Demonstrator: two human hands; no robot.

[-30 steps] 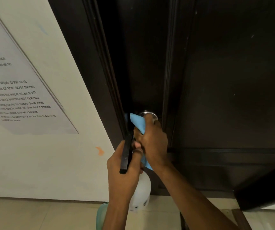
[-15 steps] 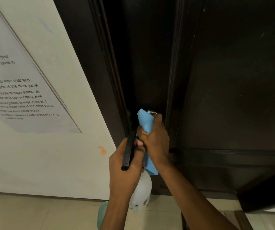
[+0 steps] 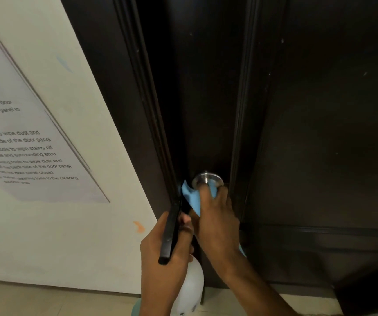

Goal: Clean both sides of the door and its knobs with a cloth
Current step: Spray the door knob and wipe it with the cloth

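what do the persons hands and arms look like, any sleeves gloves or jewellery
Both the left hand and the right hand are bare, with no gloves. Both forearms are bare as far as the frame shows, so no sleeves are visible. No watch or bracelet shows; rings cannot be made out.

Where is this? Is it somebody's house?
Probably an indoor doorway in a home or office; I can't tell which. There's a dark wooden door with a metal knob, a painted wall with a printed cleaning-instructions sheet, and a tiled floor.

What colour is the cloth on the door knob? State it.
Light blue cloth, gripped by the right hand against the round metal knob; head view.
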